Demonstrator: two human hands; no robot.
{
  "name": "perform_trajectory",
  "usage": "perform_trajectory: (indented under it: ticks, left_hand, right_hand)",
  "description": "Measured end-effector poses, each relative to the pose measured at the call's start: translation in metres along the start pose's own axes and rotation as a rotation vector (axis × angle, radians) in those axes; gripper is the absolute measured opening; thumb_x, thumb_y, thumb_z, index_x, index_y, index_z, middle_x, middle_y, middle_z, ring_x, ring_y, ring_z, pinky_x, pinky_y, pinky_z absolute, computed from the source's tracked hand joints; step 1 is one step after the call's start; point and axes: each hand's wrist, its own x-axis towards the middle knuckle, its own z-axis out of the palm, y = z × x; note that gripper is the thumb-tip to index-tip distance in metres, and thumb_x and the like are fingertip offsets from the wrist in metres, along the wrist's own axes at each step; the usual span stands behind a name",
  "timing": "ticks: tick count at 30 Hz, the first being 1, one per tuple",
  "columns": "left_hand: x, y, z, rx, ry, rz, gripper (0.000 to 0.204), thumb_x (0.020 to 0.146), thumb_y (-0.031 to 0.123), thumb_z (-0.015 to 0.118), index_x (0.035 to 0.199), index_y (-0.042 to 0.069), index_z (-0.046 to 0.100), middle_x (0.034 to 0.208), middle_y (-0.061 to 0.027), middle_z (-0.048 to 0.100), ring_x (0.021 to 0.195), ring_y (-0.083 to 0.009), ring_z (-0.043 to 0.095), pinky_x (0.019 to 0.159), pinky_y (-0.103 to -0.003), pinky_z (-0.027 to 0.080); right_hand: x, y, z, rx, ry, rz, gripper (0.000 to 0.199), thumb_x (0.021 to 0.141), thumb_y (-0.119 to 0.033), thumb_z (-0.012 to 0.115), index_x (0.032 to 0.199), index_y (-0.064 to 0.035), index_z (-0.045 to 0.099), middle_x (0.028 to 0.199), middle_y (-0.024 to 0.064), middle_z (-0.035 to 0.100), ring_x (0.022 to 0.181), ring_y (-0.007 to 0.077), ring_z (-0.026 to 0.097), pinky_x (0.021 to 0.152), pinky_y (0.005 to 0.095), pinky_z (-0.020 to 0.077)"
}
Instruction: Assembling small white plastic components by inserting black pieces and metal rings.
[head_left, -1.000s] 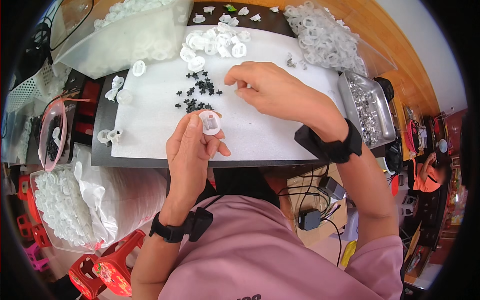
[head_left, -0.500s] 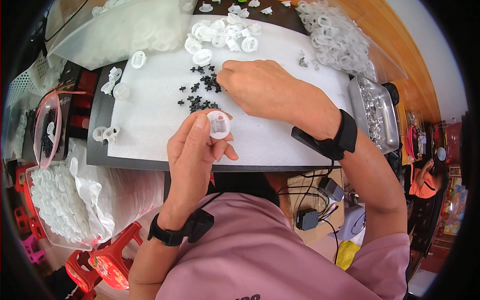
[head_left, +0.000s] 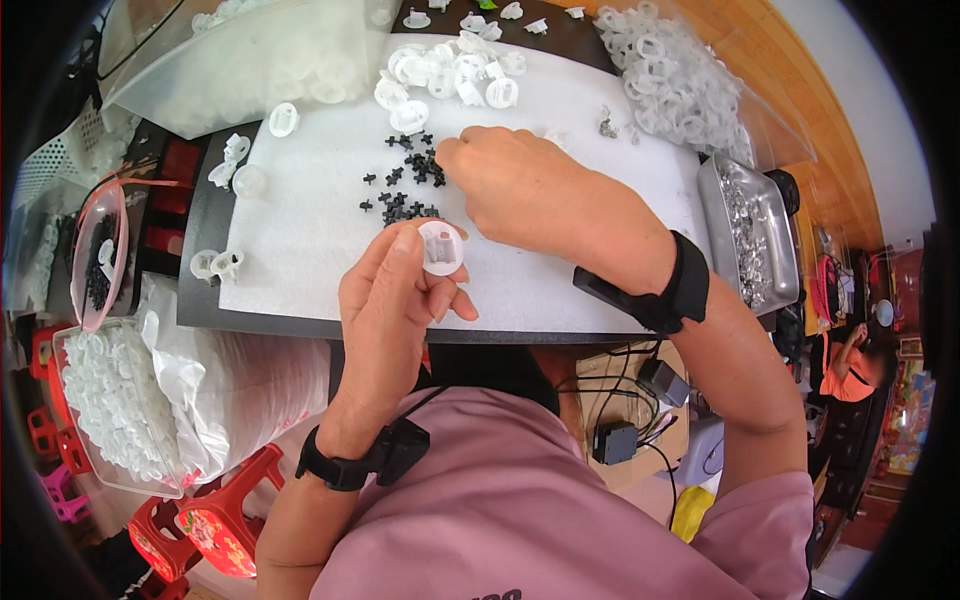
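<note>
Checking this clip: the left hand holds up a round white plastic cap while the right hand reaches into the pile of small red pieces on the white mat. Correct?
Not quite. The small pieces under the right hand are black, not red, as the head view shows. The rest holds: the left hand holds up a round white plastic cap, and the pieces lie on the white mat.

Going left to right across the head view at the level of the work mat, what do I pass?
Pink-rimmed bowl → white foam mat → small black cross-shaped parts → right hand → metal tray of small silvery parts.
</note>
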Motion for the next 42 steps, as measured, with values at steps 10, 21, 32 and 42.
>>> perform_trajectory:
  ticks: [10,21,32,42]
  left_hand:
    - [0.000,-0.001,0.000,0.013,0.001,0.014,0.039,0.100,0.028,0.041,0.106,-0.007,0.056,0.074,-0.0066,0.056,0.058,-0.0074,0.044,0.061,-0.027,0.052]
    - [0.003,-0.001,0.000,-0.036,-0.006,0.006,0.038,0.098,0.028,0.042,0.106,-0.006,0.056,0.076,-0.0070,0.058,0.056,-0.0068,0.041,0.060,-0.028,0.052]
    - [0.003,0.002,-0.003,-0.070,-0.045,-0.098,0.034,0.097,0.031,0.044,0.096,-0.001,0.056,0.075,-0.0064,0.056,0.053,-0.0091,0.040,0.053,-0.029,0.046]
    - [0.004,0.002,-0.002,-0.041,-0.070,-0.101,0.031,0.097,0.026,0.042,0.096,-0.002,0.056,0.073,-0.0075,0.056,0.051,-0.0086,0.037,0.054,-0.029,0.047]
  right_hand:
    - [-0.019,0.006,0.000,0.127,0.156,-0.045,0.013,0.074,0.003,0.050,0.082,0.0062,0.059,0.083,0.0265,0.059,0.081,0.0420,0.058,0.068,0.0464,0.0458]
    - [-0.037,-0.013,-0.015,0.902,0.121,0.205,0.003,0.085,-0.001,0.060,0.084,0.0017,0.058,0.072,0.0008,0.057,0.061,0.0046,0.053,0.053,0.0233,0.0453]
    - [-0.042,-0.023,-0.007,0.665,0.305,-0.014,0.007,0.080,-0.002,0.057,0.086,0.0017,0.057,0.075,0.0130,0.057,0.062,0.0231,0.052,0.056,0.0336,0.0421]
    - [-0.043,-0.030,-0.011,0.904,0.222,0.146,0.004,0.083,0.000,0.060,0.083,0.0018,0.057,0.071,0.0025,0.057,0.064,0.0082,0.050,0.057,0.0251,0.0426]
